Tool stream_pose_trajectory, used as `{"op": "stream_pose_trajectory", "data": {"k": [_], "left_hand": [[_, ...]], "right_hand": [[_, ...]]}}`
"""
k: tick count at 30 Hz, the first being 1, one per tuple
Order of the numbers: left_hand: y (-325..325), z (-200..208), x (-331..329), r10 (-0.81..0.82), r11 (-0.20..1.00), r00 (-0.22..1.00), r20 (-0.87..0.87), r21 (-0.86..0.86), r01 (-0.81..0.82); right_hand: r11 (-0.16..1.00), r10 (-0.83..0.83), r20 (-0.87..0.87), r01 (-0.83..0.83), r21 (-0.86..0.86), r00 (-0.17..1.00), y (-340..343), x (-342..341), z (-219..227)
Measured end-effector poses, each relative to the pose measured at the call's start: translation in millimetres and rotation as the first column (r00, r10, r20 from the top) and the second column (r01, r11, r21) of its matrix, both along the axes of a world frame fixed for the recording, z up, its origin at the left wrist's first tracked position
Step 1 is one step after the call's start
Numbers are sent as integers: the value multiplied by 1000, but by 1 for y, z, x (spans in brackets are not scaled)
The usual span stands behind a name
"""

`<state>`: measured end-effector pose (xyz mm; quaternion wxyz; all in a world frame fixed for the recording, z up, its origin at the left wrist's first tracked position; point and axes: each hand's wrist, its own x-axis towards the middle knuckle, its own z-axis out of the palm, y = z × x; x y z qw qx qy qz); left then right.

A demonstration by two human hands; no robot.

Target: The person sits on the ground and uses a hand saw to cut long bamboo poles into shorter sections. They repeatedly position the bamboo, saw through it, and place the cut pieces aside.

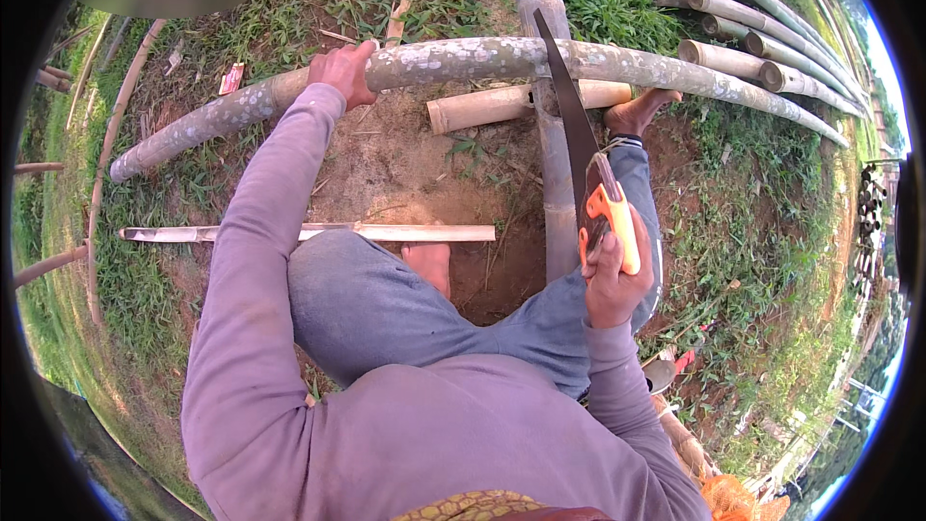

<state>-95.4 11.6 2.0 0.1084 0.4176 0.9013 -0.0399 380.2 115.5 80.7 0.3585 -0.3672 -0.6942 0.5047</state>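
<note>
A long mottled bamboo pole lies crosswise in front of me, over a thicker grey post that runs away from me. My left hand is wrapped over the pole, left of where it crosses the post. In my right hand is a handsaw, gripped by its orange handle. Its dark blade points away from me, and the tip reaches past the pole beside the crossing. Whether the teeth touch the bamboo I cannot tell.
A short bamboo piece lies under the pole, my bare foot by its right end. A split bamboo strip lies nearer, by my other foot. Several cut bamboo poles are stacked at the far right. Grass and bare soil surround me.
</note>
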Motion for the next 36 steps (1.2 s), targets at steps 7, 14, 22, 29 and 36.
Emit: {"op": "stream_pose_trajectory", "data": {"k": [7,14,22,29,36], "left_hand": [[7,-5,-7,-30,999,1000,4,21,30],[-4,-9,-10,-39,997,999,6,73,38],[11,3,-9,-35,999,999,41,-6,36],[-2,0,-14,-18,1000,995,100,-9,19],[11,0,-16,-21,1000,996,91,1,21]], "right_hand": [[993,-63,-26,65,101,998,104,-144,-43],[993,-36,12,37,-113,999,-24,10,2],[999,-3,-28,4,46,1000,110,-143,-46],[999,31,-41,-32,-16,999,-19,9,-19],[1000,-13,-3,13,23,1000,109,-143,-46]]}}
